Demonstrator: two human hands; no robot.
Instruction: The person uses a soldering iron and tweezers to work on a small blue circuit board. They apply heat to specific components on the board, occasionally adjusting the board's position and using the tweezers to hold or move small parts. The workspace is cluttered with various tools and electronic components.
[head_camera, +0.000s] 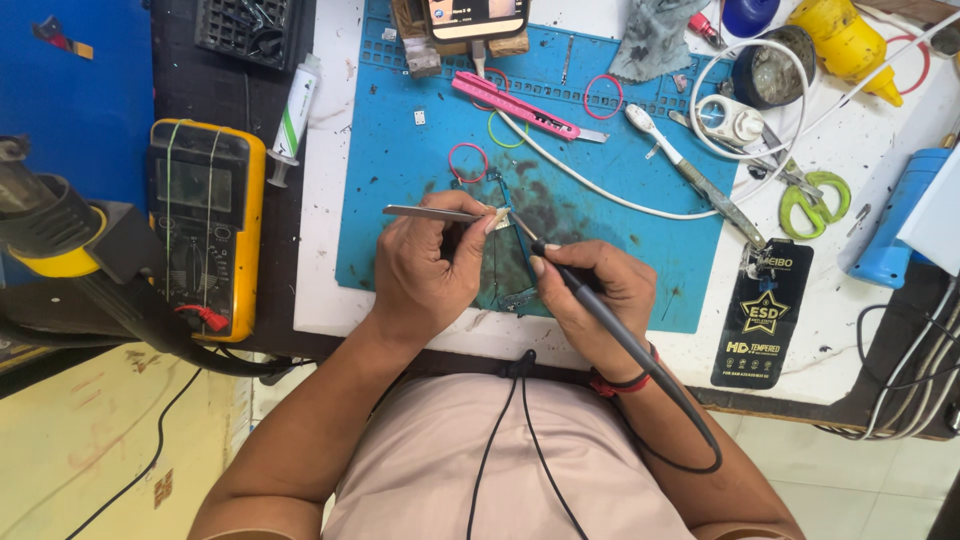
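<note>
Near the blue rubber mat's (400, 200) front edge, the left hand (425, 275) pinches slim steel tweezers (432, 212) while the right hand (600, 300) grips a black corded soldering pen (610, 325) over what seems a thin circuit board (512, 250).

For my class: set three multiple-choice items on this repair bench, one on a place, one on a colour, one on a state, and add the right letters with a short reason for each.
1. Where does the yellow multimeter lie?
A. left of the blue mat
B. on the mat
C. right of the mat

2. What colour are the handles of the scissors?
A. red
B. green
C. black

3. What does the left hand hold?
A. nothing
B. the scissors
C. metal tweezers

Key: 1 A, it sits on the dark surface beyond the mat's left edge. 2 B, both loops are bright green. 3 C, the fingers pinch the tweezers, while the right hand holds a black soldering iron.
</note>
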